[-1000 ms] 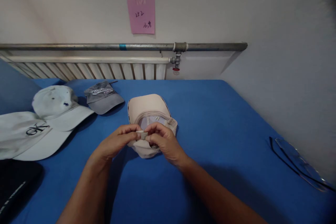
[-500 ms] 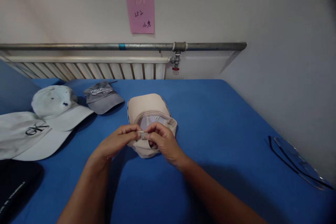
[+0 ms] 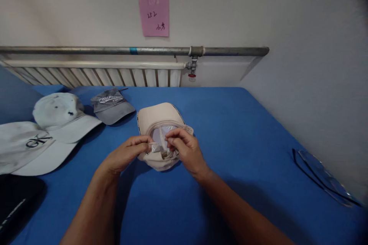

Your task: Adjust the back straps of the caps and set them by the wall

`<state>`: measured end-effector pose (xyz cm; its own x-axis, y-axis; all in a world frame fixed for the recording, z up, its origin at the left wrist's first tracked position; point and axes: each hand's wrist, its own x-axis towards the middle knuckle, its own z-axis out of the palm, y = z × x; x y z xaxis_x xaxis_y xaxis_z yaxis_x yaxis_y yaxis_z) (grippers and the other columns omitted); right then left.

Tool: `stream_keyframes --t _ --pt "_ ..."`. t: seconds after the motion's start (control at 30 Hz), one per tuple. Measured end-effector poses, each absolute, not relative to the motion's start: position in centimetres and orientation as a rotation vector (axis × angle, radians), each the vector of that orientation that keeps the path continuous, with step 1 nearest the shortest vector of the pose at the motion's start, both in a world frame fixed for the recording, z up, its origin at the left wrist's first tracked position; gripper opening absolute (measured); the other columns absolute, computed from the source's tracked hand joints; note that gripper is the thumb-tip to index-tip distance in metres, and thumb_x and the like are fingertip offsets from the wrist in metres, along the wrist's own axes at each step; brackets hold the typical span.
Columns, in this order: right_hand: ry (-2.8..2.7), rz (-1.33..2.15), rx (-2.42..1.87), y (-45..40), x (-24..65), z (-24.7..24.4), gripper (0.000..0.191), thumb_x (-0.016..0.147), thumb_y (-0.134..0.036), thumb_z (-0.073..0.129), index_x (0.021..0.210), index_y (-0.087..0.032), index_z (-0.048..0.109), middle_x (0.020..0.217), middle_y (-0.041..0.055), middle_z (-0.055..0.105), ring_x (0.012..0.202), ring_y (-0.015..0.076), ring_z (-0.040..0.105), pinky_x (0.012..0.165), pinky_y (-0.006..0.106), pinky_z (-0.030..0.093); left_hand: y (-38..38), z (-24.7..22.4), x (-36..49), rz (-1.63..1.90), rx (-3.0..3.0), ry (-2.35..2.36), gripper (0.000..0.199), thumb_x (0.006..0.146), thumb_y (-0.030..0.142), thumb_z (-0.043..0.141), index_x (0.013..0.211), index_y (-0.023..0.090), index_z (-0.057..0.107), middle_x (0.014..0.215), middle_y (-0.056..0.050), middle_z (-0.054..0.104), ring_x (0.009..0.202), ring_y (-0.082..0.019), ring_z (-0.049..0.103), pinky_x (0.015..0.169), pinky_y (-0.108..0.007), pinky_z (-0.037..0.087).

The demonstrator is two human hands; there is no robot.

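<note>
A beige baseball cap (image 3: 160, 116) lies upside down on the blue surface, its brim pointing away from me and its lavender-grey lining showing. My left hand (image 3: 126, 155) pinches the back strap close to a small metal buckle (image 3: 155, 147). Over the right part of the cap's opening, my right hand (image 3: 188, 151) has its thumb and fingers drawn together, a little apart from the buckle. Whatever lies between those fingertips is hidden.
At left lie a white cap with black letters (image 3: 59, 152), a pale cap with a small dark emblem (image 3: 59, 109), a grey cap (image 3: 112, 105) and a black item (image 3: 21, 199). Glasses (image 3: 324, 178) rest at right. Behind the blue surface (image 3: 224, 122) stands a radiator (image 3: 129, 76).
My right hand has come away from the buckle, moving slightly right and up. The left hand stays at the strap, and the cap has turned slightly.
</note>
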<state>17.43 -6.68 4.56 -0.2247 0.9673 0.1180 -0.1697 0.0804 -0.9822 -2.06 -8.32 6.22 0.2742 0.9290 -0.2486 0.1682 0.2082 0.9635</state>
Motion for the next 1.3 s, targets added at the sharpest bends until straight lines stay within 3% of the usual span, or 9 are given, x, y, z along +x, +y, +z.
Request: stream_keyframes --t 0.27,0.43,0.6,0.7,0.77,0.87,0.97,1.07,1.3 --pt "-2.167 0.803 -1.08 -5.4 19.4 4.2 0.017 0.077 -0.011 0.054 0.086 -0.015 0.068 0.084 0.0047 0.068 0.08 0.0169 0.059 0.074 0.03 0.043 -8.7 6.9 -2.3 0.605 1.33 1.011 0.014 0.075 0.029 0.065 0.073 0.015 0.065 0.064 0.003 0.052 0.061 -0.01 0.043 0.058 -0.021 0.034" --pt "-2.352 1.013 -1.141 -5.9 19.9 5.4 0.016 0.083 -0.019 0.055 0.087 -0.016 0.071 0.078 0.0026 0.069 0.068 0.0137 0.057 0.061 0.026 0.039 -8.6 6.8 -3.5 0.591 1.45 0.949 0.01 0.077 0.026 0.067 0.083 0.018 0.072 0.077 0.0 0.063 0.072 -0.014 0.054 0.067 -0.024 0.042" --pt "-2.371 1.279 -0.926 -5.8 20.5 6.1 0.022 0.083 -0.018 0.057 0.097 -0.018 0.073 0.09 0.0026 0.071 0.08 0.0148 0.061 0.07 0.025 0.043 -8.6 7.2 -3.7 0.676 1.773 0.953 0.011 0.083 0.028 0.064 0.085 0.021 0.073 0.088 -0.003 0.067 0.086 -0.019 0.059 0.079 -0.031 0.044" --pt "-2.457 1.103 -0.886 -5.8 20.3 5.9 0.017 0.079 -0.017 0.061 0.092 -0.017 0.073 0.09 0.0035 0.068 0.08 0.0153 0.059 0.074 0.026 0.042 -8.8 7.6 -2.8 0.75 2.089 1.052 0.009 0.086 0.026 0.063 0.085 0.023 0.071 0.085 0.0 0.069 0.088 -0.019 0.06 0.095 -0.038 0.037" --pt "-2.507 0.942 -0.883 -5.9 20.1 5.7 0.012 0.078 -0.016 0.06 0.084 -0.016 0.071 0.083 0.0029 0.063 0.073 0.0136 0.055 0.07 0.026 0.04 -8.9 7.8 -1.9 0.845 2.271 1.092 0.006 0.086 0.023 0.064 0.085 0.023 0.07 0.087 0.002 0.069 0.092 -0.018 0.062 0.109 -0.043 0.024" --pt "-2.549 0.789 -0.871 -6.3 19.8 5.7 0.01 0.078 -0.013 0.057 0.082 -0.014 0.066 0.079 0.0025 0.06 0.069 0.0126 0.051 0.066 0.026 0.038 -9.2 8.0 -0.9 0.898 2.445 1.107 0.006 0.087 0.019 0.062 0.086 0.022 0.068 0.084 0.004 0.069 0.087 -0.015 0.064 0.115 -0.045 0.014" --pt "-2.593 0.765 -0.912 -6.7 19.9 6.3 0.008 0.078 -0.015 0.057 0.081 -0.014 0.064 0.08 0.0038 0.062 0.07 0.0134 0.051 0.065 0.026 0.037 -9.5 8.1 -0.3 0.862 2.574 1.105 0.01 0.09 0.017 0.058 0.09 0.02 0.067 0.079 0.002 0.068 0.082 -0.015 0.063 0.108 -0.044 0.027" --pt "-2.621 0.911 -1.032 -7.1 20.2 7.2 0.009 0.079 -0.023 0.059 0.078 -0.015 0.062 0.076 0.003 0.063 0.064 0.0129 0.05 0.057 0.025 0.033 -9.6 8.1 0.0 0.758 2.634 1.105 0.015 0.093 0.017 0.052 0.088 0.017 0.066 0.075 0.0 0.066 0.075 -0.017 0.06 0.085 -0.037 0.041" --pt "-2.38 1.222 -1.209 -6.0 21.2 7.4 0.008 0.075 -0.02 0.058 0.068 -0.018 0.059 0.059 -0.0031 0.054 0.055 0.0103 0.045 0.052 0.024 0.029 -9.8 7.9 -0.8 0.678 2.564 1.246 0.016 0.093 0.021 0.05 0.085 0.016 0.063 0.072 -0.001 0.063 0.068 -0.016 0.057 0.063 -0.028 0.041"
